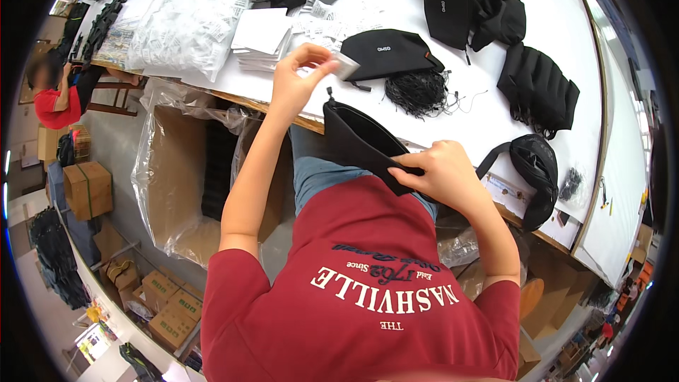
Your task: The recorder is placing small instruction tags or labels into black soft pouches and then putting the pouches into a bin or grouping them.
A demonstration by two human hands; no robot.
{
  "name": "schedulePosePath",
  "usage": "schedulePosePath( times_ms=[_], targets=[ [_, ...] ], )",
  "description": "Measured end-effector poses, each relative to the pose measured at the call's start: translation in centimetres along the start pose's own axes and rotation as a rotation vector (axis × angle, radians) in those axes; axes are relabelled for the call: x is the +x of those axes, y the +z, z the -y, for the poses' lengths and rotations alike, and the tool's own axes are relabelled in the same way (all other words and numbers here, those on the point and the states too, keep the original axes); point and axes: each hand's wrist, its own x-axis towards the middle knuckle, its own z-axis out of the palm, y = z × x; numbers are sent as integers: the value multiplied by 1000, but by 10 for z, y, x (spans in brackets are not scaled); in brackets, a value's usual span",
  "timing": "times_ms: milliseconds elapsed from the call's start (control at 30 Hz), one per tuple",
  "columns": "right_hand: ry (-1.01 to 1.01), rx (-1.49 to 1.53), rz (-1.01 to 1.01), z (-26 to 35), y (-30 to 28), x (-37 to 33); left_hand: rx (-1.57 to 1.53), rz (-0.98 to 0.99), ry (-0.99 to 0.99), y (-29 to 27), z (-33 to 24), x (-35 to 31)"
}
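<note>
Your left hand [303, 79] pinches a small, whitish see-through packet [346, 68]. Your right hand [447, 172] grips a flat black cloth pouch [348, 139], its mouth open, by the edge of the long white table [468, 119].

Workshop, long worktable [481, 117], black bags [448, 10], cartons [170, 322]

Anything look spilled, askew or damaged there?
Black cords look untidy: heaped in a tangle with stray strands trailing across the white table. No spill shows, nor damage on the open pouch in the right hand.
</note>
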Motion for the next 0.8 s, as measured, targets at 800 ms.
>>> schedulePosePath(
  times_ms=[800],
  targets=[
    [64,442,-879,20,30,5,-1320,-239,-408,60,-46,-31]
  ],
)
